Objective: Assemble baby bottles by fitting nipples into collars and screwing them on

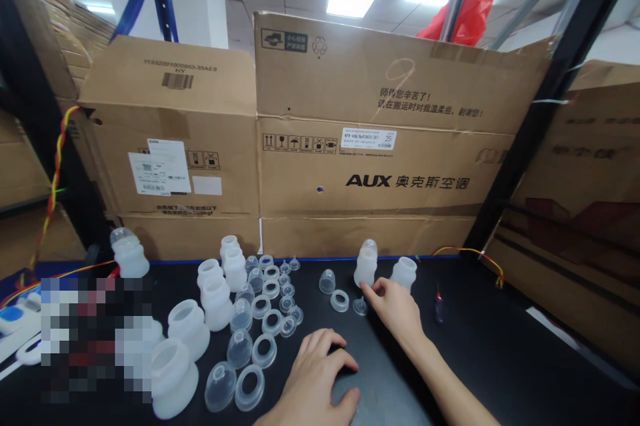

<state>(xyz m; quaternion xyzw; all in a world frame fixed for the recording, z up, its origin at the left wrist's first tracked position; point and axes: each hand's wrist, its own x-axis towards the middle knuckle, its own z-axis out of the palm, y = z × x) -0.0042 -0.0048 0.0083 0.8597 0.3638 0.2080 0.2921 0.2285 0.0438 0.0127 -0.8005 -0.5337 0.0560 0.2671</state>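
The right hand (395,309) reaches forward with thumb and forefinger pinched narrow at the foot of a capped bottle (366,264); whether they touch the bottle or the small nipple (359,307) lying just beside them, I cannot tell. The left hand (315,379) lies flat and empty on the black table (500,359), fingers loosely spread, seemingly as a rest.

Near the right hand lie a ring (339,301) and a clear dome cap (327,281), with a second bottle (404,273) just beyond: one set kept apart, it seems, from the stock. To the left the parts stand sorted in rows, probably for easy picking: squat ribbed bottles (187,328) of frosted, soft-looking plastic, clear caps (240,348), flat rings (264,351) and nipples (285,267). Cardboard boxes (370,133) wall the back.
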